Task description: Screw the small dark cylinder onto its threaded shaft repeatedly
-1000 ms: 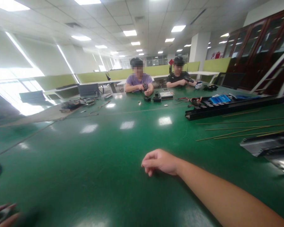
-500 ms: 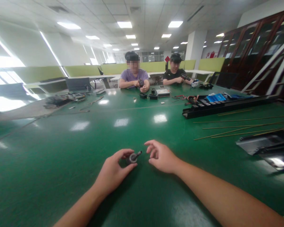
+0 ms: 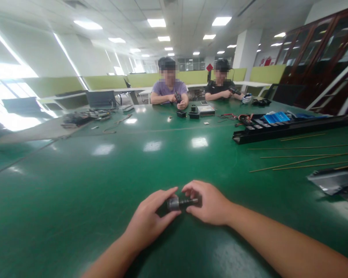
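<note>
A small dark cylindrical metal part [image 3: 174,203] with a ribbed, stepped shaft [image 3: 188,201] lies sideways low over the green table, its shaft pointing right. My left hand [image 3: 151,214] has thumb and fingers on either side of the thick body and holds it. Around the thin shaft end curves my right hand [image 3: 210,202], fingers above and thumb below with a gap between them. Whether its fingertips touch the shaft cannot be made out.
The green table [image 3: 104,185] spreads all around. Thin brass-coloured rods [image 3: 301,157] and a black channel [image 3: 278,129] with blue packs [image 3: 276,117] lie to the right. Across sit two people, one in a purple shirt [image 3: 169,90], near small black boxes [image 3: 194,115]. Clutter [image 3: 85,117] lies left.
The metal part has turned so its shaft points right, and my left hand has shifted right and slightly down with it. My right hand has come to the shaft end. The view has shifted slightly.
</note>
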A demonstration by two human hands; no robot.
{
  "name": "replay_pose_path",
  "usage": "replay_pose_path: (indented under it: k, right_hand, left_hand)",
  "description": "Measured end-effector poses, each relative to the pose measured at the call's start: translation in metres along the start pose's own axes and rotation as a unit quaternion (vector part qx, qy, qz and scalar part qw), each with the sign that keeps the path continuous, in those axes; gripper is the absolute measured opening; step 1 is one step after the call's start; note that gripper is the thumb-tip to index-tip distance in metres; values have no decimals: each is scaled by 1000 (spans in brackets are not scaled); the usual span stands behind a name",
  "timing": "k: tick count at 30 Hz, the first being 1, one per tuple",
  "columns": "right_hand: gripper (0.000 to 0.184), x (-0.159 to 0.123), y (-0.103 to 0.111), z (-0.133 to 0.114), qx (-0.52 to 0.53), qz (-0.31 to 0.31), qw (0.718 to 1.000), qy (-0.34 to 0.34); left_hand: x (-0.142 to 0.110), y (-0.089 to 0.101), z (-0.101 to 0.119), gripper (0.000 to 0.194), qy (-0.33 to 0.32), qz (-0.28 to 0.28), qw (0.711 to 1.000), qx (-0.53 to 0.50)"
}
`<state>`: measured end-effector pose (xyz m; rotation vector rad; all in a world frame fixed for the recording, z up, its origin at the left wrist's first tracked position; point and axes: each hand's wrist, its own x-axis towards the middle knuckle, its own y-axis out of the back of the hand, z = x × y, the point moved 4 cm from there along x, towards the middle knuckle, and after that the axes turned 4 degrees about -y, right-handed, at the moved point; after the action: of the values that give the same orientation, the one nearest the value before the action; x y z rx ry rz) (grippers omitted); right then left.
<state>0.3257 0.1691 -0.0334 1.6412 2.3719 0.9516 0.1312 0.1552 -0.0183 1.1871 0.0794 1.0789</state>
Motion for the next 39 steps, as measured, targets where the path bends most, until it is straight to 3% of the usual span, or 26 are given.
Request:
replay_pose_path:
  k: [7, 29, 39]
  right_hand:
    - [32, -3, 0, -6, -15, -7, 1000, 6]
    - [13, -5, -4, -8, -30, -2, 998, 51]
    - [9, -5, -3, -9, -37, 8, 998, 52]
  left_hand:
    - [4, 4, 10, 22, -20, -12, 999, -36]
    - [4, 0, 13, 23, -51, -8, 998, -45]
    - [4, -1, 13, 23, -36, 2, 999, -41]
